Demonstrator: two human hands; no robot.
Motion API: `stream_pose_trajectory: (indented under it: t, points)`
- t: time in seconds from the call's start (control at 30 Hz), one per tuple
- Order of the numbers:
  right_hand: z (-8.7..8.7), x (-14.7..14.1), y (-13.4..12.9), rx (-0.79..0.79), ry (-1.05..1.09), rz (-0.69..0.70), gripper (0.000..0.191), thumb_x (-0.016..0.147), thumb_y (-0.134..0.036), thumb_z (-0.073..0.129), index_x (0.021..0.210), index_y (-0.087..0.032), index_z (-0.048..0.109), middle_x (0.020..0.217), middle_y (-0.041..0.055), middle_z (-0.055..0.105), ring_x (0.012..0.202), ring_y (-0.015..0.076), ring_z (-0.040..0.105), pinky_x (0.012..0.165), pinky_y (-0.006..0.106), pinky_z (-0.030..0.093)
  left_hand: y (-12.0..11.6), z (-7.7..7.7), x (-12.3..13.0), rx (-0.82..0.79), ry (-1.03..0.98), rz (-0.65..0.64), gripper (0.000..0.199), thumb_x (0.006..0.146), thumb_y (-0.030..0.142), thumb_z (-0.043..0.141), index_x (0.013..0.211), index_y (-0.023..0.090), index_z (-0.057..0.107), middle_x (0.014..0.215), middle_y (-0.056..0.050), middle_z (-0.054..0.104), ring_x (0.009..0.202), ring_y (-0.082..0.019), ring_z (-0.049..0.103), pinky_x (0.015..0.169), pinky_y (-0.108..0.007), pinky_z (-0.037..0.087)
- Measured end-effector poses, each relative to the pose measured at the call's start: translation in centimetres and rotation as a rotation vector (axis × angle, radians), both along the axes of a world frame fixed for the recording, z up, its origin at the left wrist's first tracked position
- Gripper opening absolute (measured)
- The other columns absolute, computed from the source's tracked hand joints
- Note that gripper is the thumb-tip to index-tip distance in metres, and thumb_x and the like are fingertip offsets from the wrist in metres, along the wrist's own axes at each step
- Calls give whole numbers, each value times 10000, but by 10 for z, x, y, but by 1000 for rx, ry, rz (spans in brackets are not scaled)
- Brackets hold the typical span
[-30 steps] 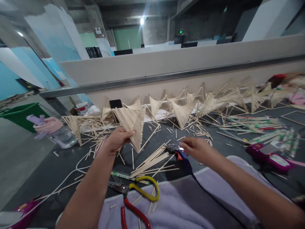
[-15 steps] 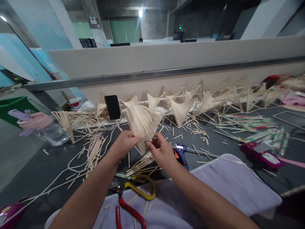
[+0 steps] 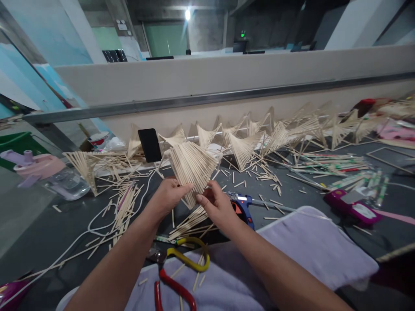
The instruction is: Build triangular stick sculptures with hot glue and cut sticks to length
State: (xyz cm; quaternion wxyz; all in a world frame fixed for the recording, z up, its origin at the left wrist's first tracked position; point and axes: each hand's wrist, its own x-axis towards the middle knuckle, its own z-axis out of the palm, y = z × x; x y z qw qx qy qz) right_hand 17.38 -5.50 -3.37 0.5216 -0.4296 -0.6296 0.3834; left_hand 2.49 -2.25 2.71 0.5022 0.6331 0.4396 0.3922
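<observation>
Apparently between both hands (image 3: 191, 198), the stick fan (image 3: 193, 165).

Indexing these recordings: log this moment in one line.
left hand holds stick model; right hand at its lower edge; glue gun unheld

Both hands, left (image 3: 167, 194) and right (image 3: 218, 205), hold a fan-shaped stick model (image 3: 194, 166) above the dark tabletop (image 3: 39, 229). A blue glue gun (image 3: 244, 209) lies beside the right hand; red-and-yellow-handled pliers (image 3: 168, 263) rest partly on a lilac towel (image 3: 292, 242), below loose sticks (image 3: 189, 222).
</observation>
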Motion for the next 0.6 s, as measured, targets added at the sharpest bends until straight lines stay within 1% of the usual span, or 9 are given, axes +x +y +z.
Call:
stream_pose_trajectory:
  t: [0.1,0.17,0.27,0.4,0.5,0.6]
  points:
    - [-3,-2,-1,-51,89,47,391,752,-263,564,1085,-224,362,788,-5,572,719,127,563,624,236,436,0,-1,-1,-10,-5,-1,300,683,310,625,902,121,701,804,-60,704,757,-240,635,744,-326,482]
    - [-5,-4,-1,-76,89,51,410,736,-229,571,1083,-218,352,803,2,581,732,131,571,634,243,438,0,-2,0,-43,-16,-6,311,672,317,633,906,123,699,791,-57,704,740,-242,636,734,-335,486]
    - [-9,-5,0,-52,-31,-4,421,718,-213,579,1076,-205,357,758,-5,577,683,136,558,617,254,422,-1,-2,1,-61,-38,-13,324,653,324,650,906,127,699,797,-59,704,742,-243,636,734,-334,487]
    - [-10,-4,0,-30,-180,-72,418,721,-221,568,1084,-207,361,753,-3,571,666,145,541,606,266,406,-2,0,3,-29,-22,-14,308,657,323,644,886,127,704,816,-64,703,767,-247,630,750,-333,485]
    - [-9,-4,-2,-24,-207,-73,398,733,-209,542,1085,-214,355,766,1,576,662,147,538,592,264,401,-2,-1,3,-43,-23,-19,299,661,304,635,897,132,701,806,-57,704,768,-247,632,738,-331,487]
    - [-12,-5,-1,-18,-188,-40,413,742,-197,526,1106,-213,333,780,5,589,678,151,551,590,263,402,1,-4,3,-59,-13,-14,290,655,289,634,889,131,702,785,-59,704,749,-245,634,684,-314,493]
